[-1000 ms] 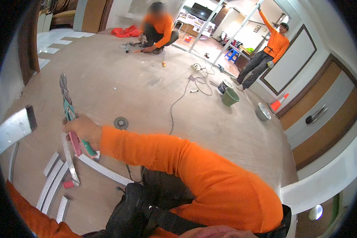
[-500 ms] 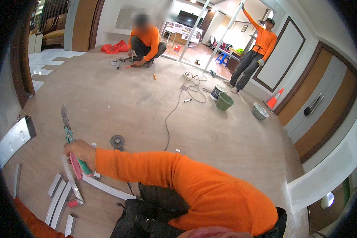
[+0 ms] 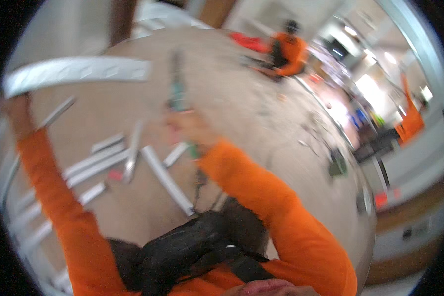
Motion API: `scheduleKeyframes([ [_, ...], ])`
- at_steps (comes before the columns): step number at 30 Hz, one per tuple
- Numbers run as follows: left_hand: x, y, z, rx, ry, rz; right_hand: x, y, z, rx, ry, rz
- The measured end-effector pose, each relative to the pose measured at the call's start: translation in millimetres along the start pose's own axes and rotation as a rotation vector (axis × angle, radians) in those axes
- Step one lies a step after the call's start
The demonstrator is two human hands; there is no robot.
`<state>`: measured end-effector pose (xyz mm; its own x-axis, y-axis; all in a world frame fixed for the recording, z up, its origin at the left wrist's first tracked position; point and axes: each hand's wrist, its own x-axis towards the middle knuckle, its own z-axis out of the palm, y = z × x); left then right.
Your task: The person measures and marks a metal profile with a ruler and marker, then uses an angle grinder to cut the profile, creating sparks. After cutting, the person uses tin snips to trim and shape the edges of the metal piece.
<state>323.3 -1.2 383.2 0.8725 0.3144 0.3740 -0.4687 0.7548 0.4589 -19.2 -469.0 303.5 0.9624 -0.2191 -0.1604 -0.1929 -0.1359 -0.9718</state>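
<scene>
A long pale metal channel (image 3: 84,75) with a row of marks along its side is held up at the upper left. My left hand (image 3: 18,113) is closed on its near end, with the fingers mostly hidden behind the metal. My right hand (image 3: 195,129), blurred by motion, is wrapped round the handles of a pair of tin snips (image 3: 177,93). Their blades point away from me, and green and pink show on the grips. The snips and the channel are apart. Between my forearms, cut metal strips (image 3: 166,180) lie on the floor.
A thin metal strip with a red end (image 3: 132,153) lies among several others on the brown floor (image 3: 232,98). At the far side a person in orange (image 3: 291,52) crouches by a red bag (image 3: 246,41). Another person (image 3: 410,123) stands at right, near a green bucket (image 3: 337,163).
My view has swung left, so the room has shifted right and blurred. My left hand has come into view holding the metal channel. The tin snips remain in my right hand.
</scene>
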Motion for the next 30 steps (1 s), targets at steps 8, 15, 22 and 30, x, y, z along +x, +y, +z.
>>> scheduleKeyframes([
  [8,-32,6,24,-0.127,-0.15,0.076,-34,-28,6,0.043,-0.064,-0.285],
  [15,-30,3,16,-0.12,-0.04,0.112,-31,-17,-5,-0.122,-0.09,-0.236],
  [22,-101,-25,69,-0.202,0.128,0.089,-33,-1,-17,-0.085,-0.137,-0.273],
  [30,-110,-27,74,-0.225,0.317,-0.047,-36,-22,5,-0.074,-0.161,-0.283],
])
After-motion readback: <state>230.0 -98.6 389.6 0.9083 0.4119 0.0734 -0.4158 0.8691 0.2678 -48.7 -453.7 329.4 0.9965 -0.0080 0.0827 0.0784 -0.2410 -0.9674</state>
